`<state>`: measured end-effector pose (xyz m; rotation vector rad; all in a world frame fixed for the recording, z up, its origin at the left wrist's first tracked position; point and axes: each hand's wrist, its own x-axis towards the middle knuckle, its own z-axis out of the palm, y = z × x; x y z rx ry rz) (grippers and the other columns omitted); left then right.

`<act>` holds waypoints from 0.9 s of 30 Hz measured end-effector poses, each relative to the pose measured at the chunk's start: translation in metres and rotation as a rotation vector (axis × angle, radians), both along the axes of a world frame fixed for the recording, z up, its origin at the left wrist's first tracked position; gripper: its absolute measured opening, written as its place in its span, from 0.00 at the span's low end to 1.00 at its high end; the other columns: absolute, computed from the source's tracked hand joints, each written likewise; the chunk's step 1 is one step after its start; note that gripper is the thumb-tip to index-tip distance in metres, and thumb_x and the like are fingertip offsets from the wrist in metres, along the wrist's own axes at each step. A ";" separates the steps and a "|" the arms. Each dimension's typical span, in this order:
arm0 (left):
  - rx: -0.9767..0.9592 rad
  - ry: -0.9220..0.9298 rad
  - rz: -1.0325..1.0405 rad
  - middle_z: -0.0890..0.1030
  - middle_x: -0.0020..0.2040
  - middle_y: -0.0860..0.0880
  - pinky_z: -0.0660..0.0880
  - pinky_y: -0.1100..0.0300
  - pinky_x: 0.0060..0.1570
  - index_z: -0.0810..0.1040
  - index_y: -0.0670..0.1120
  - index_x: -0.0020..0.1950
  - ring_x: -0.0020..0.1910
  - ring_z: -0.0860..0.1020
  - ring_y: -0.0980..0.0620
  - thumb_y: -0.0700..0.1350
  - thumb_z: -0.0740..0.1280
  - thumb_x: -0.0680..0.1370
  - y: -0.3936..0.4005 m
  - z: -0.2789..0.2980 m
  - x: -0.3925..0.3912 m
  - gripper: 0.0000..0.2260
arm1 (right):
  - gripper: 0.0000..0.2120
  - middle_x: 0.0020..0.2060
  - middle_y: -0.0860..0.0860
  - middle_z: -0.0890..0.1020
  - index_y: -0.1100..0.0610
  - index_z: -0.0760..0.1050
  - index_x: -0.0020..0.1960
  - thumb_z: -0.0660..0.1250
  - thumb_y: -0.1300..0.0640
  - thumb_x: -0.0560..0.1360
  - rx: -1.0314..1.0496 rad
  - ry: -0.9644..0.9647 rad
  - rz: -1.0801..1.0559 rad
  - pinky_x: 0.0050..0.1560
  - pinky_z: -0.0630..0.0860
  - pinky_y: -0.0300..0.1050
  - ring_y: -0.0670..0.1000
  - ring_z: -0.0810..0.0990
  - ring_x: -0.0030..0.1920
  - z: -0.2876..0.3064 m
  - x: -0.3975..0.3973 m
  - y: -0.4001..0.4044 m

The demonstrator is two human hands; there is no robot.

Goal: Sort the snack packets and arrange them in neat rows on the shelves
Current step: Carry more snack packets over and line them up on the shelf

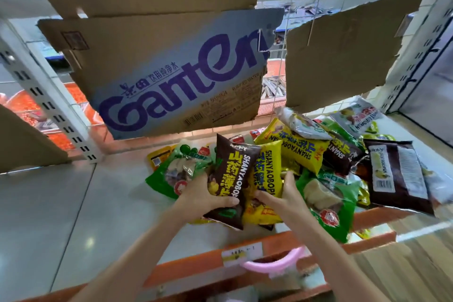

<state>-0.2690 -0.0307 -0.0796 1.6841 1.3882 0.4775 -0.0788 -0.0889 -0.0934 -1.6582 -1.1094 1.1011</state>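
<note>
A heap of snack packets lies on the white shelf [81,203], right of centre. My left hand [201,193] grips a dark brown packet [232,179] with yellow lettering, held upright. Beside it, my right hand [282,197] holds a yellow packet [266,176]. A green packet [176,171] lies to the left of my left hand, and another green packet [328,198] lies to the right of my right hand. A large dark brown packet [397,174] lies back side up at the right. More yellow packets [301,147] and silver packets [304,125] are piled behind.
A cardboard sheet printed "Ganten" [171,76] leans against the wire back of the shelf, with a plain cardboard sheet [343,56] to its right. White slotted uprights [49,105] flank the shelf. The orange front edge [196,267] carries a price label, with a pink handle [274,262] below.
</note>
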 end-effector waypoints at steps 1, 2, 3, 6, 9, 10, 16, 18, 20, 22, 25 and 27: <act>-0.033 -0.054 0.034 0.79 0.48 0.57 0.73 0.60 0.53 0.70 0.52 0.56 0.49 0.78 0.57 0.54 0.80 0.60 -0.006 -0.001 -0.003 0.30 | 0.23 0.49 0.54 0.79 0.54 0.62 0.55 0.74 0.58 0.70 0.009 0.036 0.036 0.47 0.80 0.52 0.52 0.81 0.48 0.003 -0.003 -0.004; -0.067 -0.122 0.059 0.81 0.49 0.56 0.75 0.58 0.55 0.72 0.51 0.56 0.49 0.80 0.56 0.55 0.80 0.58 -0.012 -0.001 -0.007 0.31 | 0.23 0.49 0.54 0.79 0.54 0.62 0.56 0.74 0.57 0.70 0.027 0.083 0.069 0.49 0.80 0.55 0.53 0.81 0.49 0.004 -0.006 -0.007; -0.104 -0.190 0.088 0.83 0.49 0.54 0.76 0.55 0.55 0.73 0.51 0.56 0.49 0.81 0.54 0.55 0.80 0.57 -0.017 -0.002 -0.013 0.32 | 0.21 0.50 0.55 0.79 0.52 0.63 0.56 0.73 0.56 0.70 0.037 0.142 0.104 0.50 0.80 0.56 0.53 0.81 0.49 0.006 -0.012 -0.009; -0.186 -0.403 0.217 0.85 0.46 0.51 0.79 0.59 0.48 0.75 0.47 0.58 0.45 0.83 0.54 0.47 0.78 0.60 -0.036 0.001 -0.032 0.29 | 0.13 0.52 0.52 0.81 0.47 0.67 0.55 0.67 0.55 0.74 0.047 0.340 0.176 0.52 0.78 0.56 0.47 0.81 0.47 0.007 -0.030 -0.010; -0.178 -0.467 0.367 0.84 0.39 0.51 0.79 0.62 0.39 0.75 0.45 0.55 0.38 0.82 0.55 0.40 0.78 0.60 -0.053 0.006 -0.054 0.26 | 0.11 0.53 0.36 0.78 0.38 0.68 0.53 0.67 0.44 0.73 -0.009 0.474 0.269 0.59 0.74 0.50 0.40 0.78 0.54 0.006 -0.051 -0.007; -0.188 -0.467 0.403 0.85 0.41 0.49 0.79 0.57 0.42 0.76 0.46 0.55 0.40 0.82 0.52 0.44 0.79 0.58 -0.059 0.005 -0.064 0.27 | 0.14 0.56 0.37 0.78 0.35 0.68 0.54 0.66 0.41 0.70 -0.040 0.508 0.320 0.61 0.74 0.52 0.43 0.77 0.58 0.002 -0.059 -0.006; -0.196 -0.400 0.609 0.84 0.39 0.51 0.78 0.59 0.39 0.79 0.51 0.47 0.37 0.81 0.52 0.53 0.79 0.56 -0.106 0.003 -0.123 0.22 | 0.28 0.47 0.45 0.83 0.48 0.65 0.64 0.73 0.59 0.68 -0.123 0.485 0.553 0.46 0.81 0.49 0.46 0.83 0.46 -0.009 -0.122 -0.006; -0.173 -0.381 0.722 0.85 0.41 0.50 0.80 0.57 0.42 0.78 0.51 0.48 0.40 0.82 0.50 0.54 0.78 0.53 -0.123 0.002 -0.143 0.25 | 0.31 0.49 0.48 0.83 0.49 0.64 0.63 0.74 0.64 0.67 -0.110 0.446 0.654 0.43 0.80 0.43 0.46 0.83 0.46 -0.009 -0.147 -0.011; -0.163 -0.374 0.796 0.85 0.43 0.49 0.80 0.56 0.44 0.77 0.49 0.52 0.43 0.83 0.49 0.50 0.79 0.57 -0.138 0.002 -0.162 0.26 | 0.36 0.52 0.50 0.82 0.49 0.63 0.63 0.77 0.63 0.62 -0.112 0.435 0.737 0.42 0.79 0.41 0.47 0.83 0.47 -0.011 -0.169 -0.017; -0.154 -0.378 0.839 0.85 0.38 0.51 0.79 0.63 0.36 0.76 0.46 0.53 0.37 0.83 0.54 0.43 0.79 0.64 -0.152 0.001 -0.178 0.21 | 0.40 0.52 0.50 0.82 0.49 0.62 0.65 0.76 0.61 0.59 -0.126 0.426 0.797 0.43 0.79 0.42 0.49 0.83 0.49 -0.012 -0.190 -0.021; -0.116 -0.390 0.881 0.84 0.36 0.54 0.73 0.70 0.31 0.77 0.46 0.53 0.32 0.81 0.59 0.46 0.79 0.63 -0.173 0.003 -0.208 0.22 | 0.44 0.53 0.51 0.82 0.49 0.60 0.68 0.76 0.61 0.57 -0.113 0.371 0.881 0.47 0.80 0.47 0.51 0.83 0.49 -0.009 -0.225 -0.025; -0.093 -0.396 0.902 0.84 0.37 0.55 0.74 0.69 0.32 0.76 0.47 0.54 0.34 0.82 0.59 0.49 0.78 0.61 -0.187 0.006 -0.232 0.24 | 0.44 0.53 0.52 0.82 0.50 0.60 0.67 0.77 0.61 0.57 -0.095 0.361 0.911 0.46 0.80 0.46 0.50 0.83 0.49 -0.006 -0.252 -0.033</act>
